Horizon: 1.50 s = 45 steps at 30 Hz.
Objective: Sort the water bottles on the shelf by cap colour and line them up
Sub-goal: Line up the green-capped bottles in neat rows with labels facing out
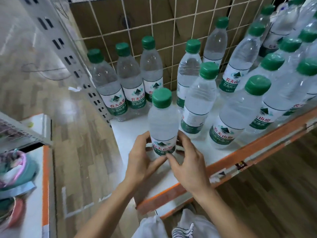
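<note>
A clear water bottle with a green cap [162, 124] stands upright near the front left of the white shelf [130, 134]. My left hand [144, 157] and my right hand [187, 162] hold its lower part from both sides, fingers curled round the label. Three green-capped bottles [121, 79] stand in a row at the back left against the wire grid. Several more green-capped bottles [240, 109] crowd the right side of the shelf. One bottle with a white cap [283, 6] shows at the far top right.
A wire grid [154, 31] backs the shelf, with cardboard boxes behind it. The shelf has an orange front edge [240, 157]. A perforated metal upright [72, 62] rises at the left. Another shelf [39, 169] with colourful goods lies at the lower left. Wooden floor below.
</note>
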{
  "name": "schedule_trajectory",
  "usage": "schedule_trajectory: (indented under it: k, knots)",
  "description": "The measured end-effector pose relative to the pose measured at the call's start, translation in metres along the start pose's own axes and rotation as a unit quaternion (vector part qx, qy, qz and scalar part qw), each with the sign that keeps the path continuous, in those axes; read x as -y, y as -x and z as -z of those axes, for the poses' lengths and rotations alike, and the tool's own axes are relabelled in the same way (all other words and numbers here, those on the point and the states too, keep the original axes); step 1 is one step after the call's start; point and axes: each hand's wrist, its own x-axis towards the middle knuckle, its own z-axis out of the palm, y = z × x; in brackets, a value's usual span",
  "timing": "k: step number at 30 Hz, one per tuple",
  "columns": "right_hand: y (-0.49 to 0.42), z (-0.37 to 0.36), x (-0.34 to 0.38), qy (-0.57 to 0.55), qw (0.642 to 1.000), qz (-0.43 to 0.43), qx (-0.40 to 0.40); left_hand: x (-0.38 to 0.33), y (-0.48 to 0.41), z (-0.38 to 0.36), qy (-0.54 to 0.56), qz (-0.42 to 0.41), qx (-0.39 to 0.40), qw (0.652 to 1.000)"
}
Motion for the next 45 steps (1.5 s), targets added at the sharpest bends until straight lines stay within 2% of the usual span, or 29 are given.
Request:
schedule_trajectory:
  k: [6,10,17,26,33,36,41,45]
  knots:
    - [-0.046,-0.053,0.021,-0.071,0.993,0.021,0.089,0.029,-0.007,0.036,-0.025,0.046,-0.116,0.992]
    - [-0.076,-0.080,0.029,-0.080,0.990,0.038,0.111,0.044,-0.022,0.045,-0.028,0.085,-0.180,0.980]
    - [-0.094,-0.095,0.026,-0.057,0.992,0.013,0.115,0.056,-0.041,0.044,-0.057,0.082,-0.203,0.974]
    - [-0.099,-0.101,0.020,-0.077,0.985,0.013,0.154,0.051,-0.042,0.033,-0.073,0.101,-0.261,0.957]
    - [-0.098,-0.108,0.015,-0.105,0.981,0.017,0.162,0.050,-0.041,0.032,-0.085,0.106,-0.263,0.955]
    - [-0.099,-0.106,0.014,-0.119,0.978,0.014,0.170,0.046,-0.041,0.029,-0.078,0.114,-0.290,0.947]
    - [-0.097,-0.099,0.020,-0.117,0.981,0.023,0.155,0.045,-0.042,0.031,-0.080,0.104,-0.283,0.950]
    - [-0.078,-0.078,0.025,-0.066,0.989,0.112,0.065,0.036,-0.037,0.028,-0.115,0.070,-0.304,0.943]
